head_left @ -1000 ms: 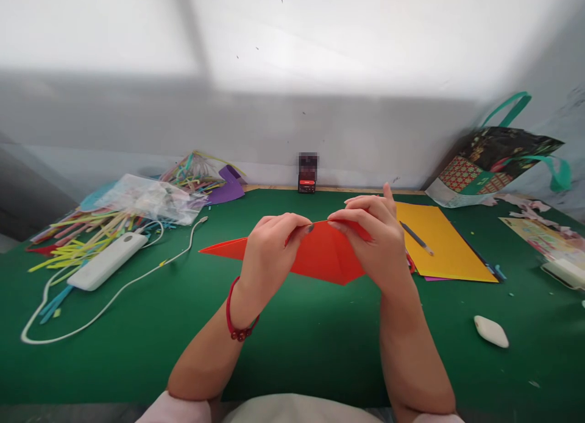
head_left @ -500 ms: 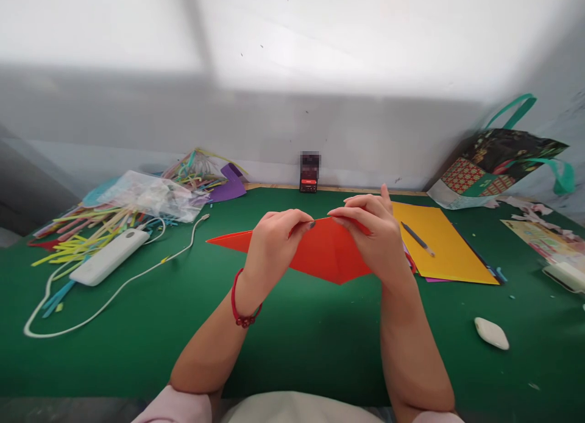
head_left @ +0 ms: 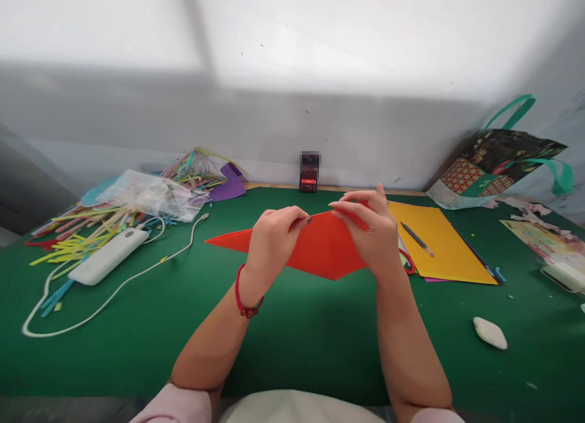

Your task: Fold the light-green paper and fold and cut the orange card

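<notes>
A folded sheet of red paper is held up just above the green table, its long point sticking out to the left and a blunt corner hanging down in the middle. My left hand pinches the paper's upper edge between thumb and fingers. On the same edge, further right, my right hand is closed in a pinch, with one finger raised. Its palm covers the paper's right end. A red beaded bracelet circles my left wrist.
Left lie paper strips, a clear plastic bag, a white power bank and its cable. A phone leans on the wall. Right are yellow paper, a pen, scissors, a white case and a bag.
My right hand has shifted slightly left and up along the paper's edge, its fingers a little more spread. The paper's lower corner has risen slightly. My left hand keeps its pinch.
</notes>
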